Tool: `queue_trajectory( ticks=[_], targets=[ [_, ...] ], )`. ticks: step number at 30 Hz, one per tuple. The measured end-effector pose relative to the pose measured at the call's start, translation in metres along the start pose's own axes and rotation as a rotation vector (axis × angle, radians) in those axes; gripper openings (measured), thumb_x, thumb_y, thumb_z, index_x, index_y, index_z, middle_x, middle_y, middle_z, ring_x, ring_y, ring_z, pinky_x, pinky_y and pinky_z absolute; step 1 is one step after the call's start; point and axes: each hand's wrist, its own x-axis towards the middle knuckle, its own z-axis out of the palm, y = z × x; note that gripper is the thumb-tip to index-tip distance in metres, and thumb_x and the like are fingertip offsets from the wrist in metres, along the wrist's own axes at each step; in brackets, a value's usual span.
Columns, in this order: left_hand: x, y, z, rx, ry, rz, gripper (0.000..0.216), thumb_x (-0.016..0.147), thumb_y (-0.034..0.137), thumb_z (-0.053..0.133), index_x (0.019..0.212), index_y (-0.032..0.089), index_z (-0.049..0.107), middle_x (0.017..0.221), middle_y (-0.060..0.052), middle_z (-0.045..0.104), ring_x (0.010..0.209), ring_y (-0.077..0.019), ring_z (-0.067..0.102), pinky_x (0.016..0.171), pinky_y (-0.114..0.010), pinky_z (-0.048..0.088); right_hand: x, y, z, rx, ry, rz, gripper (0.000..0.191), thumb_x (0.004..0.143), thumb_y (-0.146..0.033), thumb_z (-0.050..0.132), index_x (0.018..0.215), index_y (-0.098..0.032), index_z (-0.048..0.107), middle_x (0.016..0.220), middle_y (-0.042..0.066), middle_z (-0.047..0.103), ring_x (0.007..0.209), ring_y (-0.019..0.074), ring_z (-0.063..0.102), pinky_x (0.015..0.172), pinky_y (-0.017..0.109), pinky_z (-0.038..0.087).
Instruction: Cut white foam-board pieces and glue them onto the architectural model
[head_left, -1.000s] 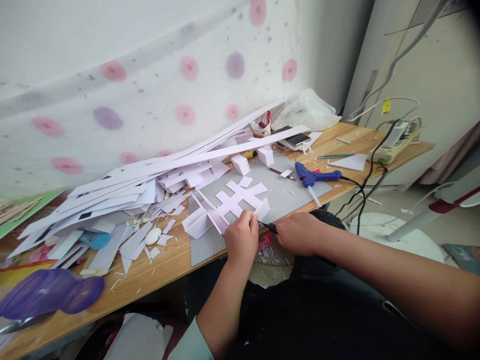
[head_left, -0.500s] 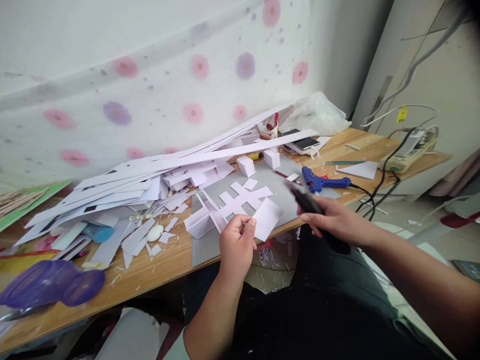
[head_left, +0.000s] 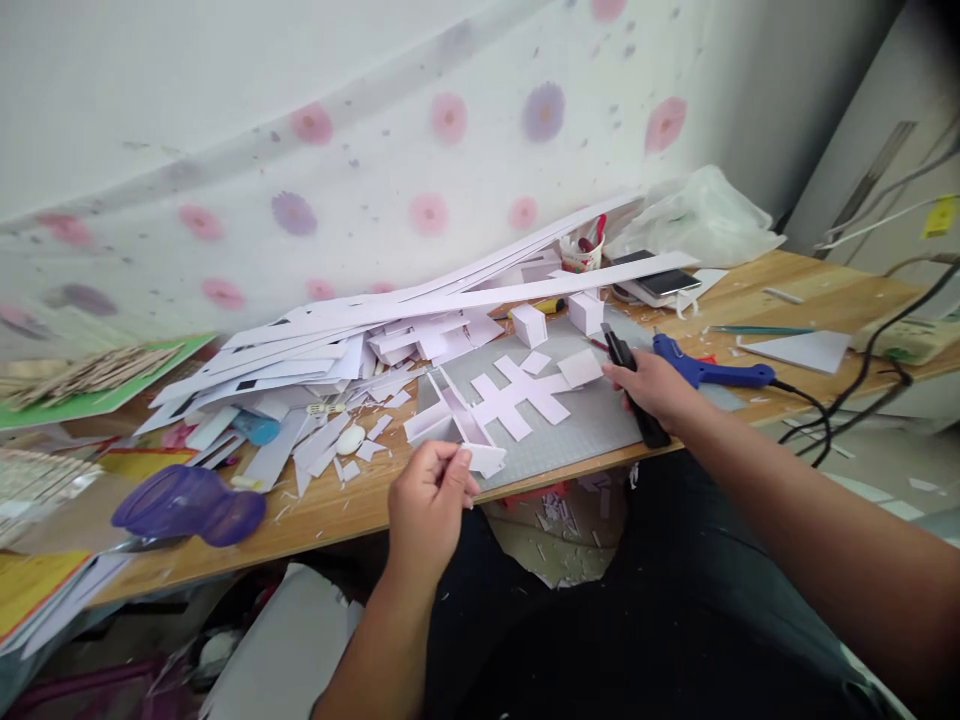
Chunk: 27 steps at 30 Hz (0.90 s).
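Note:
My left hand is closed, its thumb and fingertips pinching a small white cardboard piece at the front edge of the grey cutting mat. Just behind it stands an open white cardboard box form; whether the pinched piece touches it, I cannot tell. My right hand is wrapped round a black utility knife over the mat's right part. Beside those fingers lies a white square, next to a flat white cut-out with several arms.
A blue hot glue gun with a black cord lies at the right. Two small white boxes, one of them a cube-like box, stand at the mat's back. White sheets and scraps pile up at left, near a purple plastic container.
The white square has left my left hand and lies on the mat. My left hand now pinches a smaller white piece. The right hand, still with the knife, has come over the mat. The view has shifted left.

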Motion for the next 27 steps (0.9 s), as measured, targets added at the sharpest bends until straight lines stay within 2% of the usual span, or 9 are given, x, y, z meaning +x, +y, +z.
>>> queue_trajectory(
  ticks=[3,7,10,12,14,16,18,22,27],
  targets=[
    [0.014,-0.005,-0.015,0.108,0.034,0.036,0.018,0.081,0.034,0.058,0.07,0.019,0.059,0.049,0.006,0.059,0.042,-0.0088,0.051,0.048,-0.02,0.041,0.003,0.0,0.008,-0.22,-0.035,-0.11,0.04,0.09,-0.036,0.045,0.12,-0.01,0.054,0.096,0.015,0.068,0.069,0.0212,0.064,0.06,0.03,0.048],
    [0.027,-0.008,-0.016,0.192,-0.005,0.091,0.019,0.081,0.034,0.058,0.069,0.019,0.059,0.048,0.005,0.059,0.041,-0.009,0.05,0.047,-0.02,0.04,0.009,-0.004,0.009,-0.66,-0.022,-0.271,0.048,0.087,-0.034,0.052,0.127,-0.008,0.053,0.114,0.023,0.063,0.096,0.0344,0.063,0.079,0.043,0.049],
    [0.031,-0.007,-0.012,0.243,-0.029,0.12,0.02,0.081,0.034,0.057,0.067,0.019,0.058,0.048,0.005,0.059,0.041,-0.0095,0.05,0.049,-0.021,0.039,0.011,-0.008,0.009,-0.701,0.049,-0.326,0.048,0.083,-0.031,0.057,0.125,-0.007,0.056,0.12,0.026,0.057,0.107,0.0419,0.056,0.086,0.052,0.045],
    [0.034,-0.004,-0.011,0.268,-0.04,0.133,0.02,0.081,0.034,0.057,0.067,0.019,0.058,0.048,0.005,0.059,0.043,-0.01,0.051,0.05,-0.021,0.039,0.004,-0.011,0.017,-0.652,0.145,-0.499,0.041,0.084,-0.028,0.057,0.121,-0.01,0.06,0.118,0.022,0.058,0.11,0.0389,0.053,0.092,0.051,0.043],
    [0.036,-0.002,-0.011,0.302,-0.058,0.148,0.02,0.081,0.034,0.057,0.068,0.02,0.058,0.049,0.005,0.059,0.045,-0.0103,0.053,0.053,-0.022,0.04,-0.01,-0.012,0.034,-0.47,0.205,-0.76,0.029,0.087,-0.025,0.054,0.112,-0.013,0.064,0.109,0.017,0.062,0.102,0.0302,0.058,0.09,0.043,0.047],
    [0.038,0.001,-0.011,0.349,-0.086,0.162,0.02,0.082,0.033,0.057,0.067,0.02,0.058,0.049,0.006,0.059,0.046,-0.0102,0.053,0.054,-0.022,0.04,-0.029,-0.012,0.056,-0.269,0.138,-0.998,0.021,0.088,-0.021,0.052,0.102,-0.014,0.066,0.1,0.013,0.064,0.091,0.0236,0.061,0.081,0.035,0.051],
    [0.041,0.004,-0.01,0.391,-0.11,0.177,0.02,0.083,0.032,0.057,0.067,0.019,0.058,0.05,0.006,0.06,0.047,-0.0098,0.051,0.056,-0.022,0.039,-0.049,-0.01,0.08,-0.2,0.087,-1.154,0.021,0.086,-0.015,0.05,0.099,-0.016,0.066,0.097,0.011,0.064,0.085,0.0213,0.06,0.071,0.032,0.052],
    [0.043,0.006,-0.01,0.418,-0.123,0.201,0.02,0.084,0.03,0.056,0.067,0.019,0.058,0.049,0.007,0.059,0.046,-0.0092,0.05,0.056,-0.022,0.039,-0.076,-0.005,0.112,-0.188,0.015,-1.239,0.035,0.084,-0.012,0.052,0.118,-0.013,0.059,0.11,0.013,0.064,0.089,0.0221,0.059,0.073,0.034,0.053],
    [0.044,0.004,-0.011,0.393,-0.145,0.183,0.02,0.084,0.031,0.056,0.067,0.019,0.057,0.05,0.007,0.06,0.047,-0.009,0.052,0.057,-0.022,0.039,-0.081,0.003,0.125,-0.193,0.045,-1.224,0.048,0.085,-0.011,0.05,0.134,-0.011,0.047,0.131,0.016,0.057,0.103,0.0229,0.058,0.087,0.036,0.052]
  ],
)
